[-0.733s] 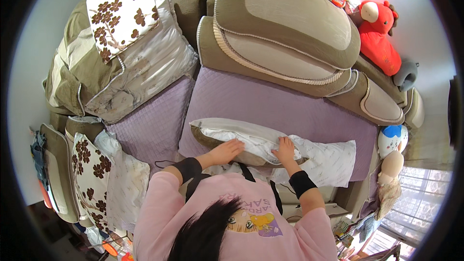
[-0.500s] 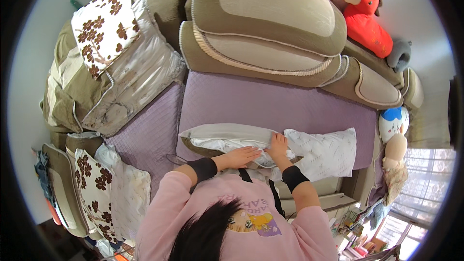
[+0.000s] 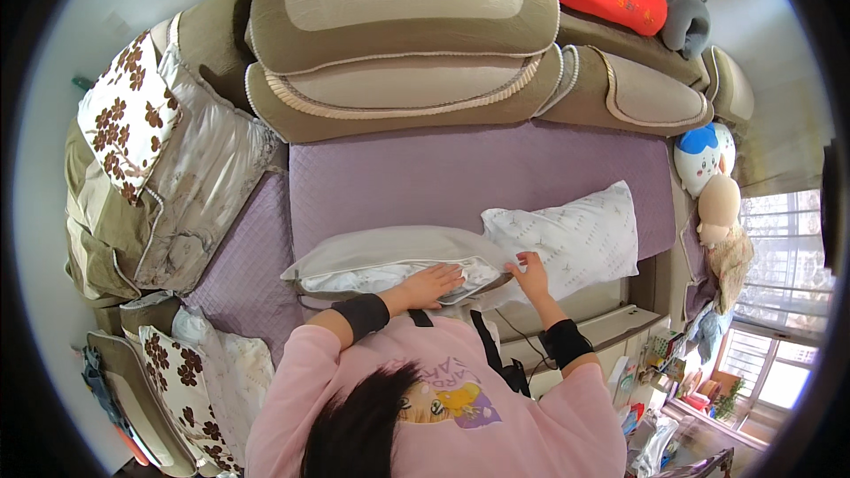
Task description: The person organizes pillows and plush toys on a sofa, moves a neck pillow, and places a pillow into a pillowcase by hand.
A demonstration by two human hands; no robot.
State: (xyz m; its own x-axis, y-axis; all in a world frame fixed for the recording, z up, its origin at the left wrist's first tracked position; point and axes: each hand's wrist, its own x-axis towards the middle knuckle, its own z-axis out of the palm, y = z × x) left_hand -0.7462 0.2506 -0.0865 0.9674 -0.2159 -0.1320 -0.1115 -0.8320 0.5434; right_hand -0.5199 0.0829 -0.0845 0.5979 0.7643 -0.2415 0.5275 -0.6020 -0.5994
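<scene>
A grey pillowcase (image 3: 398, 239) lies on the bed edge in front of me, its long near side gaping. White filling with a faint print, perhaps an inner pillow (image 3: 367, 278), shows through the gap. My left hand (image 3: 434, 283) rests on that white filling with fingers stretched out flat. At the right end of the pillowcase is my right hand (image 3: 529, 274), thumb and fingers apart, the thumb at the case's corner. Just beyond it lies a white patterned pillow (image 3: 575, 235). Both my wrists carry black bands.
A purple quilted cover (image 3: 460, 168) spreads over the seat. Olive-beige sofa cushions (image 3: 398, 0) line the back. Left are a covered pile with brown-flowered cloth (image 3: 128, 124) and a second flowered pillow (image 3: 181, 381). Plush toys (image 3: 699, 159) sit at right, near a window (image 3: 779, 248).
My right hand has moved right and lifted from the opening to the pillowcase's end. The pillowcase has shifted left and gapes wider at right. My view has shifted too.
</scene>
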